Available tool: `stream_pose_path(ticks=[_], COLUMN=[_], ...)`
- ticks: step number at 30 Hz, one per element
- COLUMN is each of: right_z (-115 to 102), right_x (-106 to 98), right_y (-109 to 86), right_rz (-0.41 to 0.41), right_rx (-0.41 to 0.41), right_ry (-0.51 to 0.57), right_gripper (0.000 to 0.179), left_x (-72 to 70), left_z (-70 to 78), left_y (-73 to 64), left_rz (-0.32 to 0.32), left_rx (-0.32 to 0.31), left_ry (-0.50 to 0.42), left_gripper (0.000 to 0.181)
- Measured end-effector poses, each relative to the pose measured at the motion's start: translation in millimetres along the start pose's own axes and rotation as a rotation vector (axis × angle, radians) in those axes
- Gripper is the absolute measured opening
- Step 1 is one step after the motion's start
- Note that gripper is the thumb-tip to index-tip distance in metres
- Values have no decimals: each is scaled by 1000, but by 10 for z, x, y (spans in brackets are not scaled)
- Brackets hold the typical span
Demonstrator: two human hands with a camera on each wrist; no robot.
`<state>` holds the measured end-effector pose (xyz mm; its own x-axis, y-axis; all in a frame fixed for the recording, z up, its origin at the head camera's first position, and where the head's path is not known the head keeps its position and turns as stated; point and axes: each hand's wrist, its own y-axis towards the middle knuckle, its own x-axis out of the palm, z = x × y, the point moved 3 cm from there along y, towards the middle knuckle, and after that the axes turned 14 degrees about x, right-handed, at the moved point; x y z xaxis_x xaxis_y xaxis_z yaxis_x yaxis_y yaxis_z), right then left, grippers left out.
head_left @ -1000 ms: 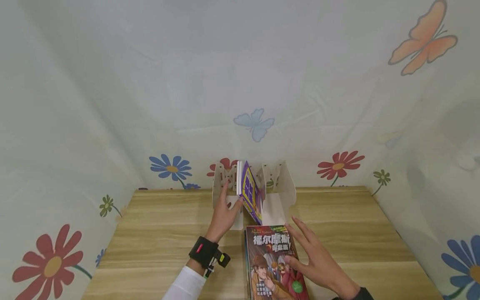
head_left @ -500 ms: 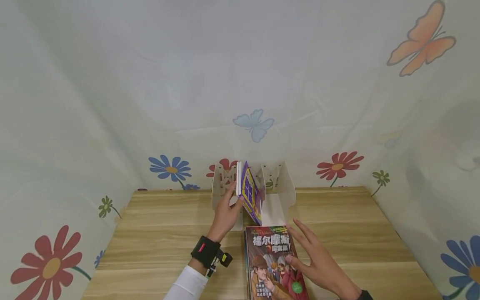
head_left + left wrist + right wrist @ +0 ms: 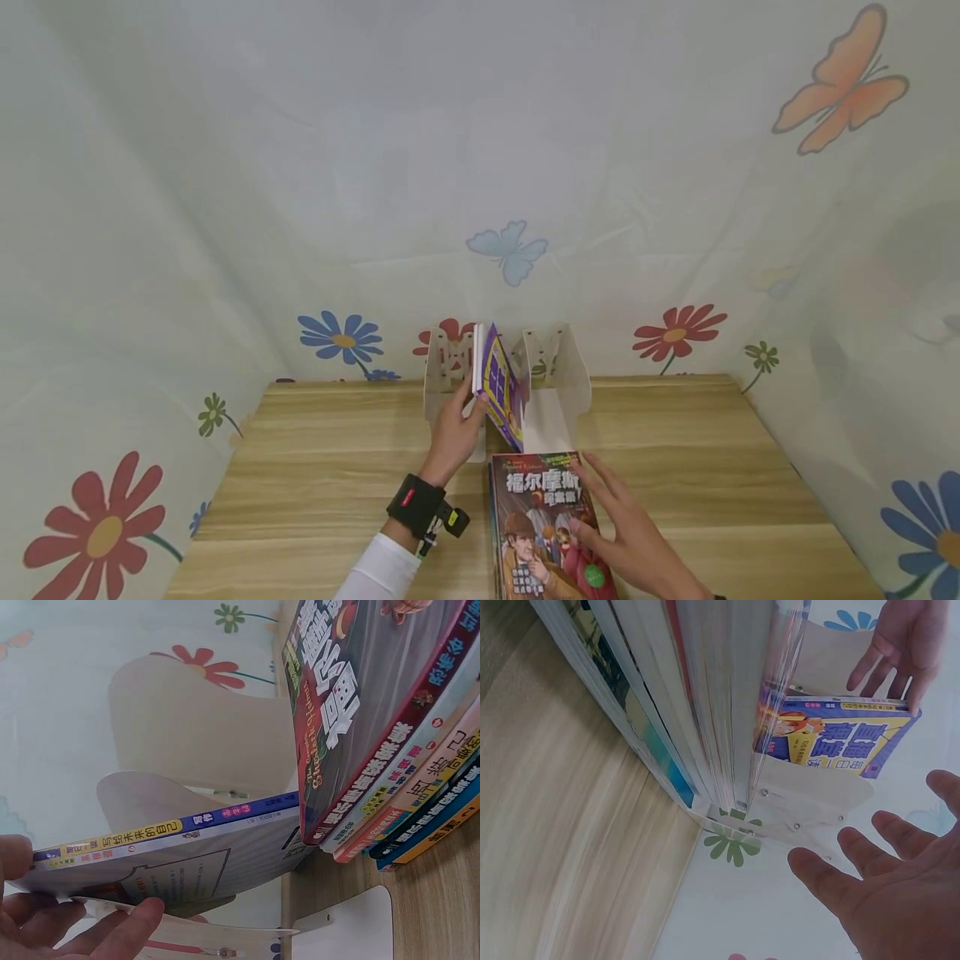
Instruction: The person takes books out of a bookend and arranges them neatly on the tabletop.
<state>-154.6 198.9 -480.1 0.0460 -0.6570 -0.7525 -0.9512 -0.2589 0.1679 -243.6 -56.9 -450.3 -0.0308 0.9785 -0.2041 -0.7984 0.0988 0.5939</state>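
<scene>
My left hand (image 3: 453, 433) pinches two thin books at their near edge, the thumb on the purple cover and the fingers behind. The purple book (image 3: 501, 385) and the white-spined book (image 3: 225, 836) stand tilted in a white desktop book rack (image 3: 553, 417). In front of the rack lies a stack of books, topped by a dark detective-story book (image 3: 536, 525). My right hand (image 3: 633, 533) is beside the stack's right edge, fingers spread and straight, holding nothing. In the right wrist view, the right fingers (image 3: 904, 832) are apart from the stack's page edges (image 3: 720, 697).
The rack stands at the back of the wooden table (image 3: 330, 483), close to the flower-printed curtain (image 3: 360, 208). Its upright right side panel (image 3: 573, 367) rises beside the books. Several spines (image 3: 405, 772) show in the stack in front.
My left hand has shifted a little right, and its fingers have moved behind the two books. My right hand has lowered slightly beside the stack. The books and rack stay in place.
</scene>
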Motion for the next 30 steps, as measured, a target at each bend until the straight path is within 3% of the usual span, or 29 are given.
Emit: stream_pose_path(ticks=[4,8,11,17,30], right_z=[5,-5,-20,-45,-53], right_x=[9,-9,-27,-55,-145], right_y=[-2,-2,-7,-16,45], right_rz=[-7,14,25,28,9], right_rx=[12,-26,-43,-37,-20], right_ry=[4,-5,-9,-16,-48], right_gripper=[68,68,69,69,68], left_x=[15,43,39,-13,-148], left_z=[-86,-245,-276,-207,11], left_y=[-20,-60,-84,-112,-16], left_rz=[9,30,46,80,109], left_rx=[-1,-16,-35,-58,-11], left_ry=[-7,-44,-30,52,18], left_gripper=[49,48,46,44,44])
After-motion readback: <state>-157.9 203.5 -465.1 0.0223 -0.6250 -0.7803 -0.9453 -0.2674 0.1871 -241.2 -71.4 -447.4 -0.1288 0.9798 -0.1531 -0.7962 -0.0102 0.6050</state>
